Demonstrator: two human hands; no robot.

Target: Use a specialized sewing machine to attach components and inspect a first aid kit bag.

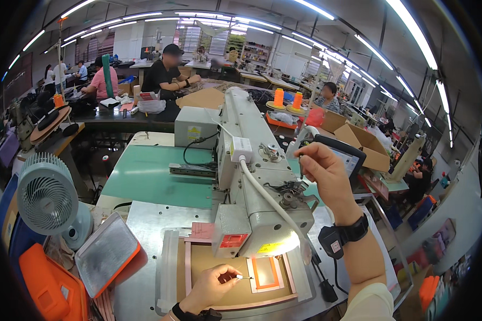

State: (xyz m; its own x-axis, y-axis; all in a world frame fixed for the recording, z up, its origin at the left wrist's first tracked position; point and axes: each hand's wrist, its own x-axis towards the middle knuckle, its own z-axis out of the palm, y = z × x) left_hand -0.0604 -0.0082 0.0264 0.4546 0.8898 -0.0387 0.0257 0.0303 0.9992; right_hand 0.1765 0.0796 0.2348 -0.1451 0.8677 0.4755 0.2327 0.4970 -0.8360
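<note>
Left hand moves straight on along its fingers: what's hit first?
Likely the orange-and-white rectangular frame, just right of the small tool in the left hand; depth is unclear.

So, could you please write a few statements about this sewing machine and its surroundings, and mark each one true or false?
1. The left hand pinches a small white item beside the orange-bordered rectangle. True.
2. The right hand is lower in the picture than the left hand. False: the right hand is raised beside the sewing machine.
3. The fan stands to the left of the machine. True.
4. The two thread cones are blue. False: the thread cones are orange.
5. The grey tray is right of the machine. False: the tray is left of it.
</note>
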